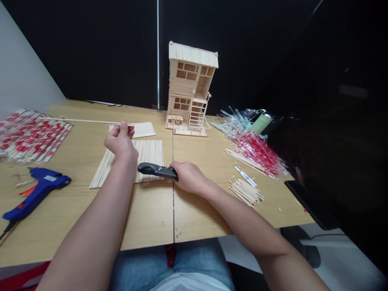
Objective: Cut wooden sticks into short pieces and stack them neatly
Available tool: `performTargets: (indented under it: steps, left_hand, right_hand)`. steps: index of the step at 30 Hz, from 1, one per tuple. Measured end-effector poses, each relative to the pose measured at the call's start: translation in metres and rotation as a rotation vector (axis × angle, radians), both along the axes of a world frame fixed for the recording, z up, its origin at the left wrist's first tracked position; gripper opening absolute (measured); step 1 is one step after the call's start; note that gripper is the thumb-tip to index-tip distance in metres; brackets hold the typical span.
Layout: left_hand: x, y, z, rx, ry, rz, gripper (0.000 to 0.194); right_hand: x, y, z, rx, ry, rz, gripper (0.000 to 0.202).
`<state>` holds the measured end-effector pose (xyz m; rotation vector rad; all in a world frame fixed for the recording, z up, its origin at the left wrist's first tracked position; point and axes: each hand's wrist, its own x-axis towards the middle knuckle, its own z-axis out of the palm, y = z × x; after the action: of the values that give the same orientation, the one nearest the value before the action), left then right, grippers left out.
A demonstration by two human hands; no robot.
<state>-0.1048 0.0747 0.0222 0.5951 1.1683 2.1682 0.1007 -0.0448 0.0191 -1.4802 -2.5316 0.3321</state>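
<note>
A long thin wooden stick [85,120] is pinched between the thumb and fingers of my left hand [121,137], pointing out to the left. My right hand [189,177] is closed around a dark grey and black hand tool [156,170] with a rounded end; its exact kind is unclear. Under that tool lies a mat of wooden sticks [148,151] set side by side, partly covered by my left forearm. Behind my left hand is a smaller pale wooden panel [144,129]. A two-storey model house [189,89] of sticks stands upright at the back.
On the left are a blue glue gun [45,184] and wrapped chopsticks [33,135]. To the right lie plastic wrappers [257,147], a pale green cylinder [261,122], a small white-handled knife [246,176], cut sticks [246,192] and a black phone-like slab [312,204] at the table edge.
</note>
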Motion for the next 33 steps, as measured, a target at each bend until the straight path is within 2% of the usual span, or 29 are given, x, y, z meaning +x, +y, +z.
performTargets:
  steps: [3, 6, 9, 11, 13, 14, 16, 19, 21, 25, 29, 33]
  left_hand:
    - [0.006, -0.004, 0.002, 0.02, 0.112, 0.008, 0.019]
    - [0.024, -0.016, 0.004, -0.01, 0.332, -0.084, 0.018]
    - [0.057, -0.036, 0.001, -0.034, 0.563, -0.307, 0.018]
    - [0.082, -0.047, -0.004, -0.058, 0.74, -0.52, 0.018]
    - [0.102, -0.053, -0.011, -0.112, 0.919, -0.739, 0.019]
    - [0.11, -0.054, -0.015, -0.143, 1.008, -0.797, 0.02]
    - [0.12, -0.053, -0.02, -0.187, 1.167, -0.837, 0.02]
    - [0.122, -0.051, -0.023, -0.197, 1.338, -0.842, 0.02]
    - [0.121, -0.051, -0.022, -0.189, 1.4, -0.85, 0.022]
    - [0.118, -0.052, -0.023, -0.15, 1.448, -0.834, 0.025]
    - [0.114, -0.051, -0.027, -0.106, 1.487, -0.804, 0.027]
    - [0.111, -0.049, -0.029, -0.091, 1.47, -0.817, 0.028]
  right_hand:
    - [0.008, 0.004, 0.008, 0.038, 0.011, -0.005, 0.025]
    - [0.038, 0.017, 0.027, 0.172, 0.07, -0.187, 0.028]
    - [0.089, 0.035, 0.049, 0.424, 0.13, -0.544, 0.03]
    - [0.121, 0.043, 0.057, 0.56, 0.155, -0.777, 0.028]
    - [0.141, 0.046, 0.056, 0.607, 0.241, -0.855, 0.027]
    - [0.146, 0.046, 0.053, 0.59, 0.321, -0.831, 0.025]
    - [0.142, 0.045, 0.042, 0.469, 0.532, -0.695, 0.018]
    - [0.117, 0.042, 0.025, 0.193, 0.801, -0.446, 0.015]
    - [0.098, 0.041, 0.016, 0.097, 0.884, -0.361, 0.02]
    - [0.074, 0.041, 0.003, 0.065, 1.01, -0.336, 0.023]
    - [0.066, 0.044, -0.007, 0.053, 1.14, -0.313, 0.024]
    - [0.062, 0.047, -0.011, 0.116, 1.159, -0.352, 0.023]
